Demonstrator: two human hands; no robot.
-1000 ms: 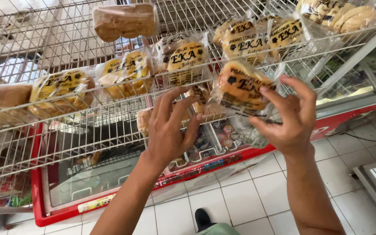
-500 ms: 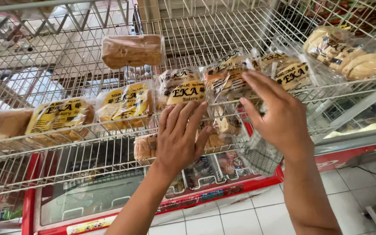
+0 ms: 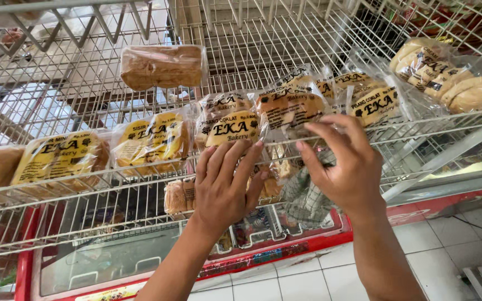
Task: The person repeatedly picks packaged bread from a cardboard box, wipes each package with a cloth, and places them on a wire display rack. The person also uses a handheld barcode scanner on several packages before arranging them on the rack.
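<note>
White wire shelving [image 3: 57,189] fills the view, above a red-rimmed chest freezer [image 3: 285,251] on a tiled floor [image 3: 308,278]. Right hand [image 3: 347,167]: fingers pinch the lower edge of a clear-wrapped chocolate bun packet [image 3: 288,106] on the shelf's front row. Left hand [image 3: 224,187]: fingers spread open, tips touching the neighbouring bun packet [image 3: 232,125]. Yellow-labelled bread packets [image 3: 149,142] lie to the left; a plain loaf [image 3: 163,67] sits behind.

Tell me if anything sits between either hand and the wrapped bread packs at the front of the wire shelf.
Nothing visible does. The left hand reaches up with fingertips at the front rail just below a wrapped bun pack. The right hand has its fingers on the next bread pack. The wire shelf lies under the packs.
</note>
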